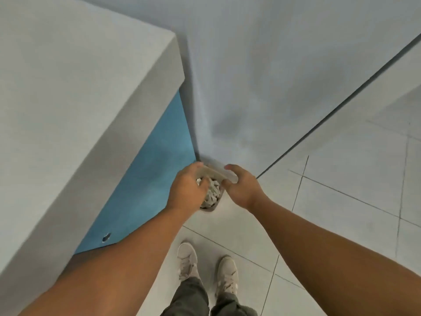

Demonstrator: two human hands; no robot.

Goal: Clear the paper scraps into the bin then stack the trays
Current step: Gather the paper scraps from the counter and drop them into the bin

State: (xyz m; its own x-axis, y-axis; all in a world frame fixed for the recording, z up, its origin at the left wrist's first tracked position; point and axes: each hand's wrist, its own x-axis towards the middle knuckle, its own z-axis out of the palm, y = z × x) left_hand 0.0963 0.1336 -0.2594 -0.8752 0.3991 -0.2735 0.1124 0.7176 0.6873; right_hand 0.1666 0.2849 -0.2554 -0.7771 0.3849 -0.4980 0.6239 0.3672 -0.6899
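Tray (216,172) tilts over the bin (210,209) on the floor (250,224), left hand (186,189) and right hand (242,189) curling fingers (226,182) round its nine and three o'clock ends, paper scraps (213,193) heaped below, and it looks light, stiff, maybe slick, so end-rim holds suit.

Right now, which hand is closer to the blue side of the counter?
Left. The left hand is just beside the blue side, holding the tray by one end. The right hand holds the other end, farther away, across the bin.
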